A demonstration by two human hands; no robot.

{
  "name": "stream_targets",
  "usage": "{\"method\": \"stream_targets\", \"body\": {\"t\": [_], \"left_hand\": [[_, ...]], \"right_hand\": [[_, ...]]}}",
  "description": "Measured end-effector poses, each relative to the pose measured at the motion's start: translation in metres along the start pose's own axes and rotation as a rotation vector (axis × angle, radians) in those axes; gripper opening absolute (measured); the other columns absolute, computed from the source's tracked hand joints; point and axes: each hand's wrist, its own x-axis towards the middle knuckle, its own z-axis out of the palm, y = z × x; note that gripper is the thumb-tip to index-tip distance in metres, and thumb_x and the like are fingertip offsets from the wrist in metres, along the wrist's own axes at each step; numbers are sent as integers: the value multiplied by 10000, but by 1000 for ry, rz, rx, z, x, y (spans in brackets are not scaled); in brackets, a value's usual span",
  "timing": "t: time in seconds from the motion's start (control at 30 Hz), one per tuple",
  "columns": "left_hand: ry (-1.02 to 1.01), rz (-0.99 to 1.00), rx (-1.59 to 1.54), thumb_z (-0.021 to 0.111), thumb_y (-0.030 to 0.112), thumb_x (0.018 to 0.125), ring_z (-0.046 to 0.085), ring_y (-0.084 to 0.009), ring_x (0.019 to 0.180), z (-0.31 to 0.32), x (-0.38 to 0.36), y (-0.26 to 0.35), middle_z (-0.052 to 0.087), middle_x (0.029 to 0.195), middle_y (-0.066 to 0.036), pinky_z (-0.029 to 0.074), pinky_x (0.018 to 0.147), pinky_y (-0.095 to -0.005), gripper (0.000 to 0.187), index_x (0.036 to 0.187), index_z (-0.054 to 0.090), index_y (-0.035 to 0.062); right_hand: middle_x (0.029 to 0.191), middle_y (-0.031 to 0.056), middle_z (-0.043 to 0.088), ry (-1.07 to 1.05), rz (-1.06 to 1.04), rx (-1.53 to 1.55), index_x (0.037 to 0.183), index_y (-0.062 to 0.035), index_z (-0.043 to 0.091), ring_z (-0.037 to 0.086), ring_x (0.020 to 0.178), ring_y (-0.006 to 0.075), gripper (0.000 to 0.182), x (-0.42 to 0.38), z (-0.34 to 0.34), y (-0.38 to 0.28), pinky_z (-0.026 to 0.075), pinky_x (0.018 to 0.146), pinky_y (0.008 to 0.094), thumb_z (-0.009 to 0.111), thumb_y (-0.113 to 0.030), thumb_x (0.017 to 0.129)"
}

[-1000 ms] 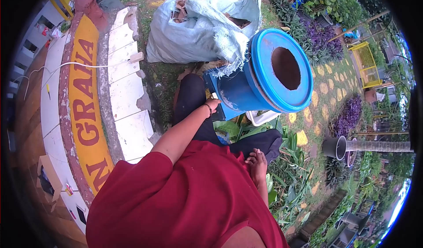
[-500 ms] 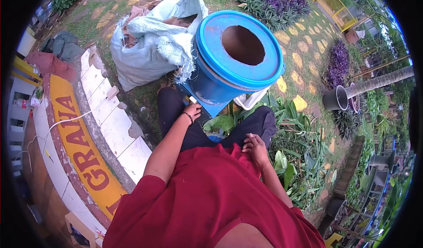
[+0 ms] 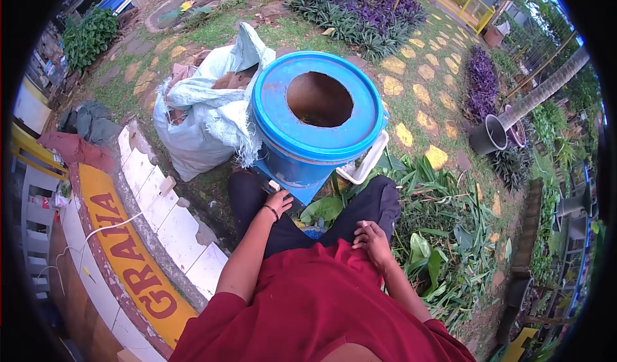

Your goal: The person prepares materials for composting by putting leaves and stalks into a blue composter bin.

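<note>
A large blue drum (image 3: 289,159) stands before me on a blue triangular base (image 3: 310,191). Its lid (image 3: 273,108) has a wide round hole, brown inside. My left hand (image 3: 278,202) is at the near edge of the base, by my left knee, its fingers right beside a small white block (image 3: 274,186). Those fingers are loosely extended, with nothing visible in them. Over my right thigh, close to the shirt hem, my right hand (image 3: 371,236) rests with fingers slightly bent and apart, holding nothing.
A white woven sack (image 3: 199,137) leans by the drum's left side. A white tray (image 3: 369,162) sits behind its right side. Cut leaves (image 3: 437,227) lie right of my leg. A low tiled wall (image 3: 170,224) with a cable curves along my left.
The view has tilted up, so the drum and sack appear lower and more garden shows behind. Both hands stay in about the same places, the left by the base, the right on my thigh.
</note>
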Motion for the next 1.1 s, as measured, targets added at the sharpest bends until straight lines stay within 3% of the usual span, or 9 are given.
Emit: {"method": "stream_targets", "body": {"t": [0.37,0.57,0.67,0.77,0.8,0.83,0.9,1.0,1.1], "left_hand": [[-29,1,121,562,202,974,546,-319,1246,14,-21,7,402,1458,-119,404,1075,-467,536,1433,367,6],[-3,18,239,560,224,979,613,-295,1153,8,-1,-9,508,1356,-115,489,970,-427,537,1434,372,10],[-140,118,529,575,215,956,653,-203,939,-2,15,-23,598,1183,-76,531,788,-335,525,1398,419,-21],[-127,248,842,578,204,938,644,-171,866,-7,30,-44,636,1036,-47,518,763,-306,482,1344,480,-37],[-66,379,1067,582,276,911,659,-285,787,-17,43,-58,687,876,-120,515,732,-370,308,1080,622,22],[-6,441,1132,566,297,919,660,-363,900,-2,16,-51,695,981,-180,515,812,-401,319,1083,662,41],[-211,386,1334,579,288,919,649,-365,1004,23,-17,-32,685,1042,-191,507,873,-411,308,1115,677,72],[-279,419,1592,582,286,920,638,-357,1026,28,-31,-39,679,1060,-179,500,885,-424,280,1087,680,83],[-272,464,1808,573,282,922,631,-361,1027,46,-62,-36,673,1072,-162,496,882,-443,252,1049,680,93]], "right_hand": [[922,84,586,-23,8,84,1193,-16,530,624,720,163,310,4,-3,-4,588,656,341,515,-278,1029],[927,90,585,-42,19,105,1202,-18,526,626,727,170,308,8,-3,-5,595,664,350,506,-274,1031],[933,91,583,-39,21,104,1191,-20,526,626,730,169,303,9,-4,-5,593,665,348,504,-277,1032],[916,79,587,-42,55,63,1166,-26,533,626,722,174,284,11,-1,-9,581,666,347,495,-275,1035],[914,78,585,-25,69,75,1169,-26,532,625,722,170,289,10,-2,-10,582,667,344,491,-279,1036],[919,75,579,-40,68,75,1180,-24,529,624,726,159,305,10,-3,-11,585,666,337,482,-290,1040],[943,69,575,-76,91,114,1212,-12,509,629,747,150,345,10,-9,-17,596,685,331,478,-310,1041],[977,58,560,-115,107,198,1236,-13,502,617,769,145,391,6,-19,-32,600,713,334,516,-339,1022],[991,57,577,21,-75,189,1202,-30,528,609,752,128,380,21,-45,-39,575,688,297,556,-353,1003]]}}
